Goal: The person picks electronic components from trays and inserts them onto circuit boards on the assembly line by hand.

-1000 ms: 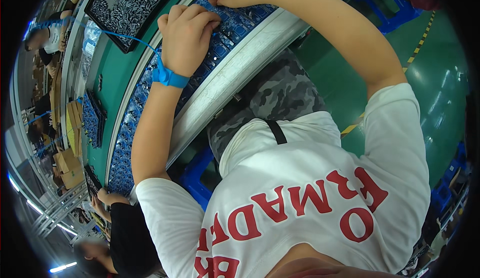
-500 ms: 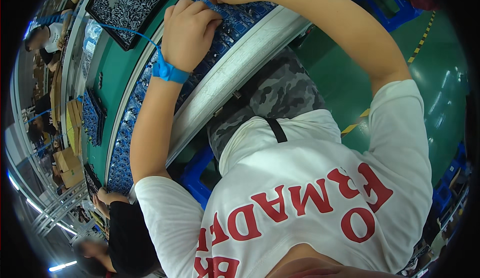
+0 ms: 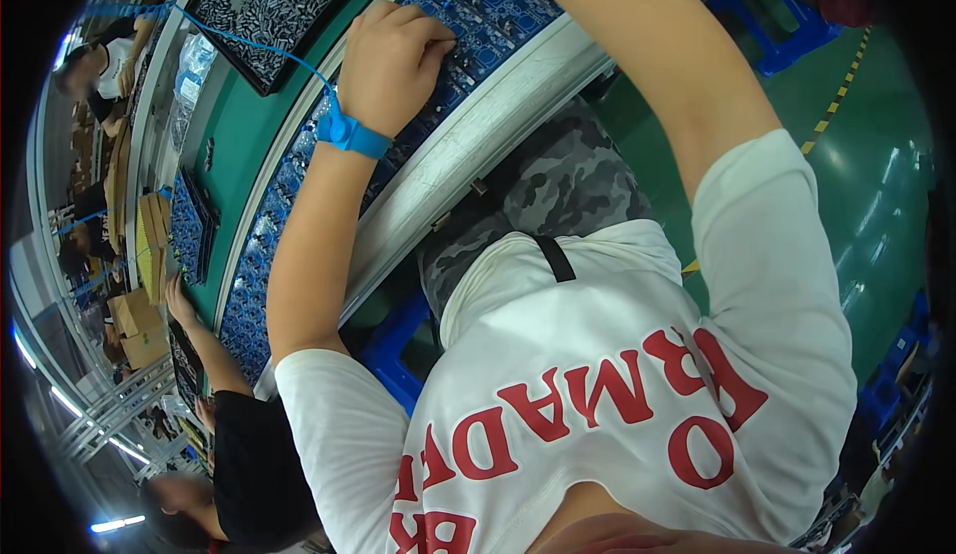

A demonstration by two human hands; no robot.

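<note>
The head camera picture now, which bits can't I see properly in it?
Head view: right hand, cut off by the top edge; only the right arm shows.
Head view: left hand, whose curled fingers hide whether it holds anything over the blue circuit boards.
Head view: black tray, partly cut off by the top edge; its metallic pieces are too small to identify.

Workbench (image 3: 239, 146) with circuit boards (image 3: 485, 18), black tray (image 3: 328, 22)
</note>
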